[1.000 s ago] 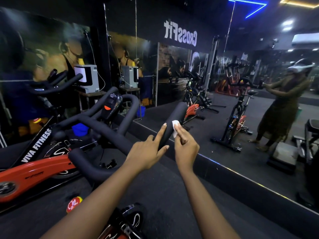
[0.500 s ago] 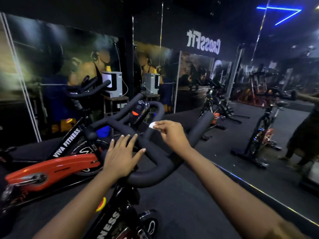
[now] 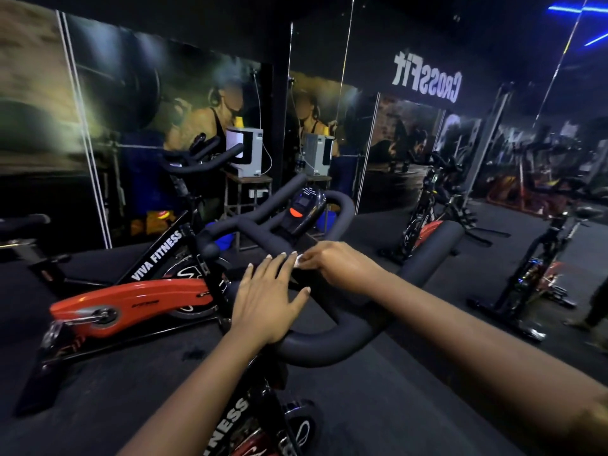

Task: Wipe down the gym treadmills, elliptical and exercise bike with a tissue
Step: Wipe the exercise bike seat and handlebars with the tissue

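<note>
I stand at a black exercise bike whose padded handlebar (image 3: 316, 348) curves across the middle of the view, with a small console (image 3: 304, 207) at its centre. My left hand (image 3: 268, 299) lies flat on the bar's middle, fingers straight and spread. My right hand (image 3: 339, 266) reaches in from the right and pinches a small white tissue (image 3: 299, 260) against the bar just beyond my left fingertips. Most of the tissue is hidden under my fingers.
A second bike with an orange guard and "VIVA FITNESS" lettering (image 3: 131, 306) stands close on the left. A mirror wall (image 3: 411, 159) runs ahead and to the right, reflecting more bikes. A white appliance (image 3: 245, 151) sits on a small stand behind. Dark floor mat (image 3: 394, 406) lies underneath.
My right hand with the tissue has come from the right handlebar tip to the bar's centre. My left hand has moved from that grip onto the middle of the bar.
</note>
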### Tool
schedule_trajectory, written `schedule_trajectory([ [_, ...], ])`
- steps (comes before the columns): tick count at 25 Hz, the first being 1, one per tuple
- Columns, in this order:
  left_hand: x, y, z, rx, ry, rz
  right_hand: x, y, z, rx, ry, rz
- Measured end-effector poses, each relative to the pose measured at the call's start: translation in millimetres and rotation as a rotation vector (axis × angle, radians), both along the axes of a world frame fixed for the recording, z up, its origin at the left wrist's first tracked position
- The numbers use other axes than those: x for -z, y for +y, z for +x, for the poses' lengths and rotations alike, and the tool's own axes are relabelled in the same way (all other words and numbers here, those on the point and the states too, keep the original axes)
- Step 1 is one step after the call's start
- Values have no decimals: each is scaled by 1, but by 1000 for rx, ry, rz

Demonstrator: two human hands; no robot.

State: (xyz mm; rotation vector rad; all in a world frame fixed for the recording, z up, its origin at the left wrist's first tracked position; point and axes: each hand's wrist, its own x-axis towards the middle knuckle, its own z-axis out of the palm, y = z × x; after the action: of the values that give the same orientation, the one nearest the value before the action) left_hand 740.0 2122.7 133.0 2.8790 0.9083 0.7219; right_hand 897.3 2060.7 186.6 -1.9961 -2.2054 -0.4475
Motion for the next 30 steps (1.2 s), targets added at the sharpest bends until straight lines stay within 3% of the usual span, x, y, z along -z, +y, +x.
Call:
schedule_trajectory([
  [6,-1,-2,0,23,-13,-24,10,-42,8,-184,-9,235],
  [10,-3,-1,-1,48,-43,-55,-18,-17,35,264,314,528],
  [13,-5,-1,1,70,-66,-104,-5,-5,36,427,384,518],
  [16,-9,-3,16,136,-112,-144,22,-12,15,322,388,525],
  [20,-5,-1,31,128,72,-162,30,-23,6,176,282,448],
  [24,-1,1,33,134,109,-119,-25,-12,49,416,397,642],
  [30,-1,-2,32,138,114,-115,-32,9,59,453,274,433],
])
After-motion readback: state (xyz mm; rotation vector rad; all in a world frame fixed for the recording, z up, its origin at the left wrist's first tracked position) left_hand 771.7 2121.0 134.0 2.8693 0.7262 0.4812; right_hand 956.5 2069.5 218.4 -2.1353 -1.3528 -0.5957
